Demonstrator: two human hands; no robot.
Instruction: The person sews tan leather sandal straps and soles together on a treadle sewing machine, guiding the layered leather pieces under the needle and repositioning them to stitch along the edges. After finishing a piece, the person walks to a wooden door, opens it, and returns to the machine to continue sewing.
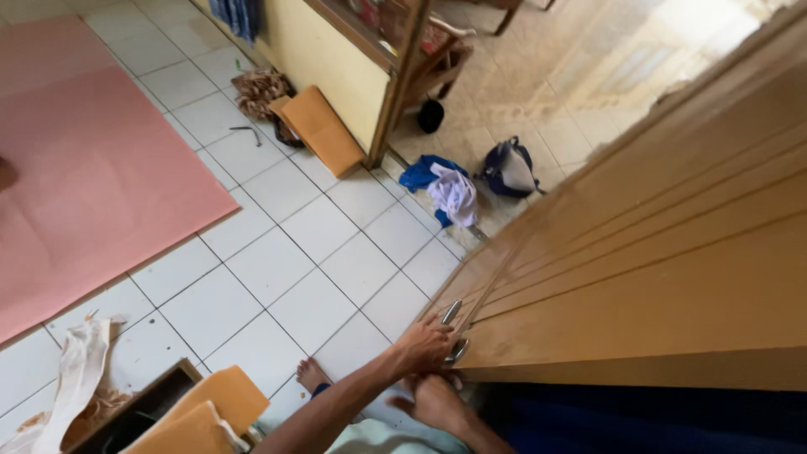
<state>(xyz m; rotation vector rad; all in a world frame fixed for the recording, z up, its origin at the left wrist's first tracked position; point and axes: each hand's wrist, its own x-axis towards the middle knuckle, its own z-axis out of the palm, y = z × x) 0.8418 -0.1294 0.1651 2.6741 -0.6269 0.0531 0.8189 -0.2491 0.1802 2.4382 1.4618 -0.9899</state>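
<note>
Cabinet door (672, 286) handle (458, 351): your left hand (424, 345) grips it, right hand (437, 402) loosely open below, empty; pull steadily next.

The cabinet door (672, 261) is brown wood with a smooth, matt finish and grooved lines, and its two handles (455, 332) are shiny metal. The floor (319, 252) is glossy white ceramic tile, partly covered by a matt pink mat (92, 168). Crumpled blue and white cloth (444, 189) lies on it.
</note>
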